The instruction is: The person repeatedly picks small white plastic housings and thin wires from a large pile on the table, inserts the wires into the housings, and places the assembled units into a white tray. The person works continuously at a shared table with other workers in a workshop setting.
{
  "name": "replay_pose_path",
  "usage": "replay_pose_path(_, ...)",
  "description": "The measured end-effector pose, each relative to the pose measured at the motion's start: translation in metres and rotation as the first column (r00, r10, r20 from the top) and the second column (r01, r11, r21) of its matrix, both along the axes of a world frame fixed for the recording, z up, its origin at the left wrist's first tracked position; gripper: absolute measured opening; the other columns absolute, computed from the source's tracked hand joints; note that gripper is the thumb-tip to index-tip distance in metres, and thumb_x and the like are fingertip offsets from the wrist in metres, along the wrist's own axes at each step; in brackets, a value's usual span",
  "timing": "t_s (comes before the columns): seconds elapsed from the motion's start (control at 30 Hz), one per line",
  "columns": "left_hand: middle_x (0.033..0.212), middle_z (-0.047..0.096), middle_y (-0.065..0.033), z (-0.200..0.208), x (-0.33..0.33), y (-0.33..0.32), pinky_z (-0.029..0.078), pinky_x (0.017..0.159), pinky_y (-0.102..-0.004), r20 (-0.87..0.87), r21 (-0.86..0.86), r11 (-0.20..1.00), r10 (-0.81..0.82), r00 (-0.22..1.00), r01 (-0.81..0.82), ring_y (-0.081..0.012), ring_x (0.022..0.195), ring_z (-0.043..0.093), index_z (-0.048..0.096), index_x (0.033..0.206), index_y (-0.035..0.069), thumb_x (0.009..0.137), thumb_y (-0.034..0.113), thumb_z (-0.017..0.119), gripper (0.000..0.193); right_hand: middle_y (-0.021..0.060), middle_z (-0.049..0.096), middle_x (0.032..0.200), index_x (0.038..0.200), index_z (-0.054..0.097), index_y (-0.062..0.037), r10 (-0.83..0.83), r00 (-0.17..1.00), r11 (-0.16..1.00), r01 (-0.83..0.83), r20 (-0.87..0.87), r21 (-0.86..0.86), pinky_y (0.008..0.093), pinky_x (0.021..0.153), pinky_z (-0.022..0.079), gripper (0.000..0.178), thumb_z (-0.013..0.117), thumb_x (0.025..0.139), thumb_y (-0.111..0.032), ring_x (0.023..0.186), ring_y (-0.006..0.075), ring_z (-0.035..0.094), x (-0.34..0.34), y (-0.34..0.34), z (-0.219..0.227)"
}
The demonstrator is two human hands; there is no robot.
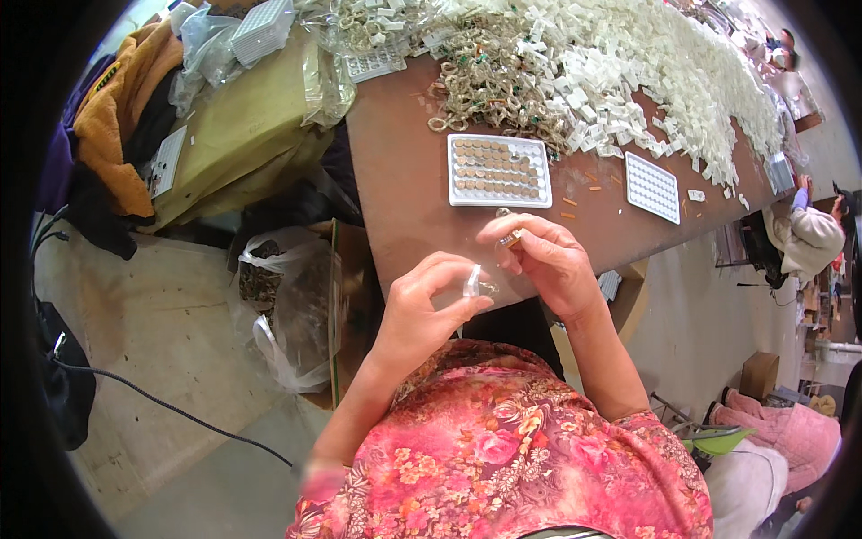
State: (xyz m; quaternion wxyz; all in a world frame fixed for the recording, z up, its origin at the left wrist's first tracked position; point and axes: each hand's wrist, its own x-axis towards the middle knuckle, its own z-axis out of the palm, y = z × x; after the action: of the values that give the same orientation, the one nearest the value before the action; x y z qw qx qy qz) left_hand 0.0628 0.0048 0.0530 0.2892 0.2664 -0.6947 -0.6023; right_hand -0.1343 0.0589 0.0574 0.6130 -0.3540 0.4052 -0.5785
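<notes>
My left hand (415, 301) is closed, pinching a small white plastic piece (472, 280) between thumb and fingers, above the table's near edge. Something small and shiny shows beside that piece, too small to name. Just to the right, my right hand (558, 267) is closed on a small part with a metallic, orange-brown end (510, 239). The two hands are apart. Beyond them on the brown table (404, 193) lies a white tray (498, 202) with rows of round brownish pieces. Farther right is a second white tray (653, 189) with rows of small pockets.
A large heap of white plastic pieces (628, 63) covers the far table, beside tangled beige loops (489, 90). Small orange strips (567, 215) lie between the trays. At left are a yellowish sack (242, 126) and a plastic-lined box (301, 314). Other people (813, 234) are at right.
</notes>
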Motion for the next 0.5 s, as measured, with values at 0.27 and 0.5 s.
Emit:
replay_pose_path(0.27,0.101,0.060,-0.0051,0.009,0.000,0.006,0.050,0.083,-0.0266,0.040,0.023,0.999,-0.050,0.998,0.049,-0.0128,0.094,0.060,0.065,0.101,-0.003,0.078,-0.003,0.070,0.023,0.0090,0.062,0.090,0.115,0.055,-0.0007,-0.074,0.916,0.991,0.023,0.395,0.132,0.0255,0.076,0.046,0.029,0.059,0.094,-0.021,0.080,0.0129,0.056,0.009,0.008,-0.004)
replay_pose_path(0.5,0.098,0.065,-0.0030,-0.005,-0.009,-0.001,0.048,0.079,-0.0224,-0.174,0.532,0.838,0.249,0.953,-0.122,-0.0078,0.088,0.060,0.061,0.113,0.000,0.086,0.004,0.066,0.028,0.0062,0.066,0.084,0.099,0.059,-0.0027,-0.039,0.906,0.991,-0.020,0.421,0.135,0.0232,0.069,0.052,0.018,0.068,0.087,-0.012,0.074,0.0151,0.066,0.002,0.012,-0.010)
